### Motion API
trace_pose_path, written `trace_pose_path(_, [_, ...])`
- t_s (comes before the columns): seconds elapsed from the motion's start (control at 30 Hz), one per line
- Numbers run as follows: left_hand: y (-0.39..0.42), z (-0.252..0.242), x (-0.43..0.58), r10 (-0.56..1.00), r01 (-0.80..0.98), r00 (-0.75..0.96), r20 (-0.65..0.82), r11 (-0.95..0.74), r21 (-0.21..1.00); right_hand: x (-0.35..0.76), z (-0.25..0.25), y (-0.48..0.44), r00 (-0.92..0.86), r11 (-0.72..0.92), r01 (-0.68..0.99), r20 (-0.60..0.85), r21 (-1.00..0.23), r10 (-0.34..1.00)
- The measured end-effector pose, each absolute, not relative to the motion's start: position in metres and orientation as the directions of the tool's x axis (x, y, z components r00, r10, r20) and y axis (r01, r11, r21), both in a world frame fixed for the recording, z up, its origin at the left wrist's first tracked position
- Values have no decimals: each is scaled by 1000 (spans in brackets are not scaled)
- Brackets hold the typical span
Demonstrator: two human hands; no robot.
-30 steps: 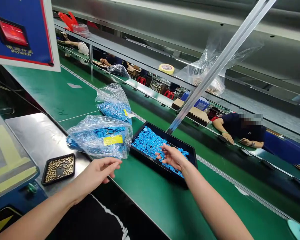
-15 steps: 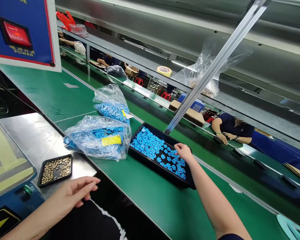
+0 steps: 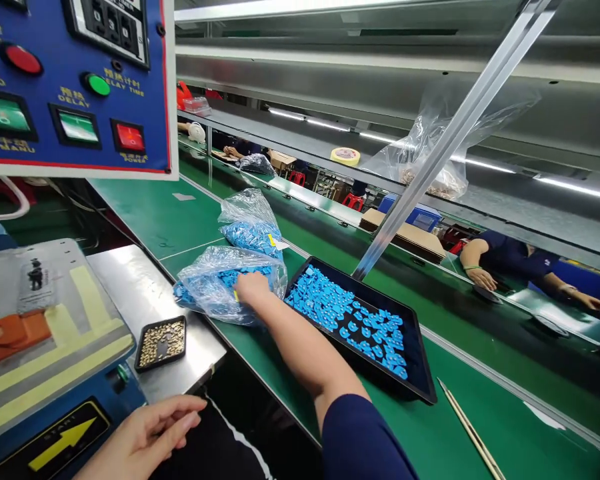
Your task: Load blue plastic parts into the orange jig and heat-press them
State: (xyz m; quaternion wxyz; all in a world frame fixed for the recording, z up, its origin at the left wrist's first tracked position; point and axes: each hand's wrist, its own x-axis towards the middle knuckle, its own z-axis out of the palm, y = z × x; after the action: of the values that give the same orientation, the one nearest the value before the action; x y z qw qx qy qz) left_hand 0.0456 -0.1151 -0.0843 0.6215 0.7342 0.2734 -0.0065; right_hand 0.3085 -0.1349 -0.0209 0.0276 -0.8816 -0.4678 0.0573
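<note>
Right hand: laid on the near clear plastic bag of blue pieces (image 3: 215, 293); the fingertips of the right hand (image 3: 253, 288) are hidden, so whether anything is gripped cannot be told.
Left hand: held low, well apart from the other; the fingers of the left hand (image 3: 157, 427) are loosely curled, and nothing is seen to be held.
Far bag: a second clear plastic bag of blue pieces (image 3: 250, 230) is set just beyond the right hand.
Black tray: the long rectangular black plastic tray (image 3: 414, 340) is seen to the right of the right hand, on the green bench (image 3: 130, 207).
Blue pieces: the small blue plastic pieces (image 3: 320, 300) are crowded at the tray's nearer end to that hand and scattered more thinly at the other.
State of the work: part of the blue stock is judged to be laid out; plenty is left in both bags, and a strip of tray floor is uncovered.
Brass pieces: the small brass-coloured pieces (image 3: 163, 333) are held in a little square black dish (image 3: 140, 360), just beyond the left hand.
</note>
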Motion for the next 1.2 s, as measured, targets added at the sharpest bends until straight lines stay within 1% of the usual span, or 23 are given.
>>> trace_pose_path(0.13, [-107,-90,34,414,425,836,-361,-72,902,327,-28,-106,593,-611,786,-165,-89,788])
trace_pose_path(0.27, [-113,-83,40,389,418,847,-363,-63,906,336,-26,-97,614,-644,758,-224,-101,757])
trace_pose_path(0.43, [-121,-71,51,330,400,873,-359,-63,914,342,-26,-92,607,-653,738,-257,-167,752])
trace_pose_path(0.53, [-117,-72,52,327,379,883,-337,-71,923,345,-27,-96,615,-652,719,-218,-240,758])
trace_pose_path(0.7, [-115,-81,49,329,308,907,-263,-95,947,354,-20,-112,654,-606,675,-37,-422,755])
trace_pose_path(0.77, [-116,-80,50,335,271,917,-215,-133,953,354,-16,-120,653,-551,655,20,-517,757])
trace_pose_path(0.87, [-115,-69,54,385,230,914,-132,-222,948,342,-11,-134,631,-441,602,57,-666,774])
trace_pose_path(0.97, [-110,-51,61,554,160,832,25,-283,946,313,-5,-151,571,-316,537,62,-782,818])
trace_pose_path(1.0, [-108,-44,64,620,122,779,93,-296,948,301,-3,-157,535,-253,500,66,-828,842])
trace_pose_path(1.03, [-106,-38,67,673,77,722,161,-309,948,288,0,-162,471,-144,393,65,-908,880])
trace_pose_path(1.07, [-104,-32,71,701,27,677,226,-331,943,275,3,-167,400,-68,301,62,-951,914])
trace_pose_path(1.13, [-102,-23,76,680,-59,639,359,-422,905,251,8,-174,279,9,219,71,-976,958])
trace_pose_path(1.2, [-102,-19,78,604,-106,633,485,-554,826,235,10,-177,220,44,221,94,-974,971])
